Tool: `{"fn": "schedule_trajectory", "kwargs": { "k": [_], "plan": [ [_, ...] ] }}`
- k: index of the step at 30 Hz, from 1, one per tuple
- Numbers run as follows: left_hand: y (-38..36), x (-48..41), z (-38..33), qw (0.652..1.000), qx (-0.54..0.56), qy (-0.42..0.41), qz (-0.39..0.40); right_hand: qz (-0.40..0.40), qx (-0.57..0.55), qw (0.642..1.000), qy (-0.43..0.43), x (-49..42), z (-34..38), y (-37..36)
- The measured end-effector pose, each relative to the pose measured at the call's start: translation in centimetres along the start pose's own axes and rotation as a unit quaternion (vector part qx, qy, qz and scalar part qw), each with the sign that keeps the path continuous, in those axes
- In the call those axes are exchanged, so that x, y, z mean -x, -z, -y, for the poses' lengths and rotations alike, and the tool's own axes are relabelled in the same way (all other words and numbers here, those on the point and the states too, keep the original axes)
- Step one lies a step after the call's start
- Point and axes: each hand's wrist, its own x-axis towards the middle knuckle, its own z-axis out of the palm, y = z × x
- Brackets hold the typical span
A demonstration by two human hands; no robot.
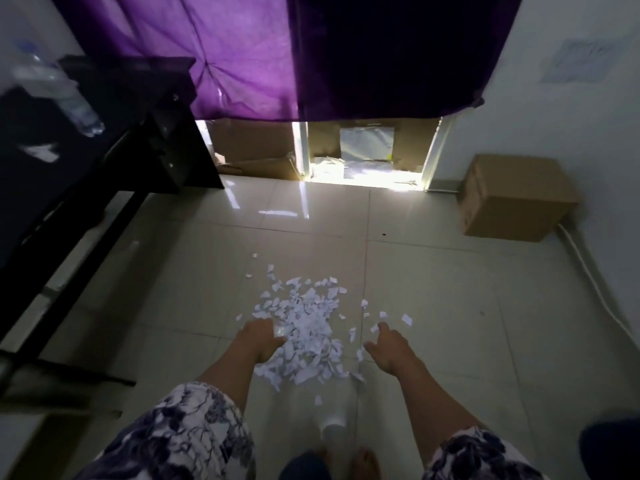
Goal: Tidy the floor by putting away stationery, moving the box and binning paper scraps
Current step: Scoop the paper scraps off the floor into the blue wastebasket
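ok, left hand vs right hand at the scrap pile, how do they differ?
Left hand touches the pile at its dense left edge; right hand sits off its right side among strays. Right hand's fingers are spread; left hand's look cupped. Both are low at the floor, flanking the pile.

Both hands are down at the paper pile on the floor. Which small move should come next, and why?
Probably sweep both hands inward to bunch the paper scraps. The left hand is at the pile's left edge, the right hand at its right edge with fingers spread, and stray pieces lie outside the heap.
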Motion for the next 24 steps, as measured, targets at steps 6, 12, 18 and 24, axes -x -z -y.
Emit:
{"fn": "schedule_trajectory", "kwargs": {
  "k": [6,12,18,24],
  "plan": [
    [-3.5,-3.5,1.5,1.0,0.008,-0.01,0.003,-0.016,0.042,0.999,0.028,-3.8,-0.1,-2.9],
    [-10.7,-14.0,5.1,1.0,-0.015,-0.022,0.006,-0.028,-0.007,1.0,-0.011,-13.8,-1.5,-10.6],
    [-22.7,-31.5,9.2,0.999,-0.046,-0.026,0.001,-0.014,-0.021,1.0,0.016,-29.2,-3.3,-25.9],
    [-31.5,-43.6,10.1,0.999,-0.012,-0.031,-0.034,-0.026,-0.03,0.999,0.022,-39.2,-6.0,-39.1]
  ]
}}
